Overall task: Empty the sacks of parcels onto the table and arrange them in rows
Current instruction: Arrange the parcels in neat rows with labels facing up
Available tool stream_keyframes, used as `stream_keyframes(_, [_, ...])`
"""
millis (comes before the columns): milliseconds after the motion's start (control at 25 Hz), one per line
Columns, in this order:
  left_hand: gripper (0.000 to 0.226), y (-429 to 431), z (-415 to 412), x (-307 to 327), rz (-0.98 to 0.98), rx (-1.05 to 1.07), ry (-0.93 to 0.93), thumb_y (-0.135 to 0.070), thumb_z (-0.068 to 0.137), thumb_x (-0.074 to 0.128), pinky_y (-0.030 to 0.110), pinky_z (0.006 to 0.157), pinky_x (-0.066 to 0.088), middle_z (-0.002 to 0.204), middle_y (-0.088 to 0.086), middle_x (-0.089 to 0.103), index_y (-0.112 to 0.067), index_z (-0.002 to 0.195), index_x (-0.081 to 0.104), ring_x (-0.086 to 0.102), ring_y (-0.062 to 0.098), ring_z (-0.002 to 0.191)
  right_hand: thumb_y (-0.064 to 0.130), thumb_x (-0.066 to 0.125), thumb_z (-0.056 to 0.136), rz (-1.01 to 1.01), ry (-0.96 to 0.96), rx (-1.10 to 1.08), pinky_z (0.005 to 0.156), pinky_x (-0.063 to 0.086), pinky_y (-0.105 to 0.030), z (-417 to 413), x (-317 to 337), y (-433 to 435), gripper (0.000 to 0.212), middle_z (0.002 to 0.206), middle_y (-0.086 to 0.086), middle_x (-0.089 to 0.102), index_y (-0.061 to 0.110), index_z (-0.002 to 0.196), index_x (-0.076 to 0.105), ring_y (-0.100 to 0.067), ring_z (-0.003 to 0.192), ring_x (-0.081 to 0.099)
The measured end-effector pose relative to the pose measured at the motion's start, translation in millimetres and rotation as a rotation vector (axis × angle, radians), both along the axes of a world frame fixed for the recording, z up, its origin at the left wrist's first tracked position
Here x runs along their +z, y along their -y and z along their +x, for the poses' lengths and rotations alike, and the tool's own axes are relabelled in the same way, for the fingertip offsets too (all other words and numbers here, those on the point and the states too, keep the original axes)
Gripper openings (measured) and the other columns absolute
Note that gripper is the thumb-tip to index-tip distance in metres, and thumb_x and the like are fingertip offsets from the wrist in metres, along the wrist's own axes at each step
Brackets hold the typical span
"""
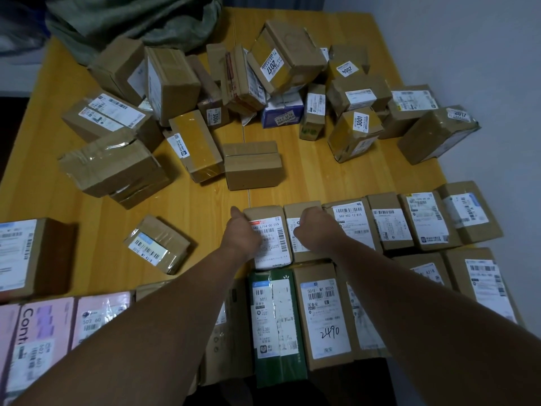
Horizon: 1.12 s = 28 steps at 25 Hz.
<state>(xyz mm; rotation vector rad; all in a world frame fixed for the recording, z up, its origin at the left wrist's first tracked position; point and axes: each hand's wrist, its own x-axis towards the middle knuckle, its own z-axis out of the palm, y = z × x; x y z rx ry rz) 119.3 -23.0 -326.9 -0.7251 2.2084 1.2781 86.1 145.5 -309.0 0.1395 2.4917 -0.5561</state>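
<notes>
One labelled parcel (275,238) under left grip (242,231), neighbouring parcel (292,211) under right grip (314,227)

A pale grey-blue wall (483,54) ran along the right side of the counter (322,171) and rose past its far right corner. Off the counter's far left corner lay a dark bluish shape (17,22), too blurred to name, with a whitish band (14,77) just below it. Further down the counter's left edge was a dark floor area (8,127). Under the counter's near edge showed a black patch (292,391); whether cloth or floor could not be told.
</notes>
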Motion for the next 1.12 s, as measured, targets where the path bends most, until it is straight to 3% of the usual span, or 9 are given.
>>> stream_keyframes(160, [0.048, 0, -2, 1, -0.016, -0.02, 0.028, 0.002, 0.088, 0.062, 0.042, 0.079, 0.055, 0.111, 0.015, 0.06, -0.006, 0.126, 0.034, 0.062, 0.03, 0.104, 0.015, 0.054, 0.088, 0.028, -0.006, 0.012, 0.08, 0.054, -0.036, -4, 0, -1, 0.013, 0.088, -0.005, 0.063, 0.011, 0.1, 0.057, -0.028, 0.09, 0.065])
stream_keyframes(320, [0.055, 12, -1, 11, -0.016, 0.019, 0.041, -0.009, 0.091, 0.065, 0.034, 0.07, 0.046, 0.116, 0.014, 0.058, -0.002, 0.134, 0.031, 0.055, 0.023, 0.097, 0.017, 0.055, 0.09, 0.013, -0.068, 0.021, 0.075, 0.054, -0.034, -14, 4, 11, 0.012, 0.085, -0.004, 0.064, 0.011, 0.099, 0.06, -0.025, 0.084, 0.064])
stream_keyframes(440, [0.055, 42, 4, 15, -0.059, 0.099, 0.053, -0.008, 0.093, 0.059, 0.029, 0.059, 0.04, 0.101, 0.009, 0.054, -0.005, 0.139, 0.03, 0.053, 0.022, 0.091, 0.02, 0.053, 0.09, -0.028, -0.081, 0.069, 0.072, 0.053, -0.034, -19, 6, 40, 0.011, 0.082, -0.006, 0.063, 0.011, 0.092, 0.06, -0.027, 0.081, 0.064])
stream_keyframes(680, [0.037, 123, 23, 11, -0.361, 0.178, -0.033, -0.012, 0.092, 0.053, 0.042, 0.086, 0.048, 0.123, 0.023, 0.055, 0.0, 0.127, 0.048, 0.054, 0.038, 0.108, 0.028, 0.06, 0.092, -0.163, -0.006, 0.115, 0.072, 0.051, -0.033, -2, -3, 119, 0.017, 0.084, -0.008, 0.064, 0.011, 0.09, 0.059, -0.028, 0.082, 0.063])
stream_keyframes(840, [0.046, 174, 31, 1, -0.431, 0.247, 0.081, -0.022, 0.094, 0.052, 0.049, 0.103, 0.042, 0.138, 0.022, 0.042, -0.002, 0.134, 0.045, 0.04, 0.042, 0.127, 0.026, 0.062, 0.091, -0.187, 0.059, 0.188, 0.083, 0.055, -0.038, 23, -20, 167, 0.02, 0.103, -0.011, 0.068, 0.01, 0.103, 0.063, -0.03, 0.096, 0.065])
stream_keyframes(960, [0.042, 198, 37, -10, -0.377, 0.25, 0.135, -0.02, 0.096, 0.052, 0.047, 0.102, 0.042, 0.138, 0.023, 0.043, 0.0, 0.132, 0.045, 0.042, 0.044, 0.126, 0.021, 0.064, 0.086, -0.195, 0.034, 0.269, 0.081, 0.057, -0.041, 40, -30, 198, 0.022, 0.106, -0.008, 0.064, 0.016, 0.108, 0.063, -0.028, 0.093, 0.063])
stream_keyframes(1120, [0.034, 222, 40, -30, -0.235, 0.278, 0.105, -0.009, 0.093, 0.052, 0.04, 0.091, 0.047, 0.128, 0.022, 0.056, 0.003, 0.124, 0.051, 0.054, 0.042, 0.115, 0.031, 0.075, 0.082, -0.076, -0.006, 0.384, 0.092, 0.054, -0.044, 58, -37, 229, 0.056, 0.122, -0.012, 0.057, 0.019, 0.133, 0.056, -0.032, 0.108, 0.06])
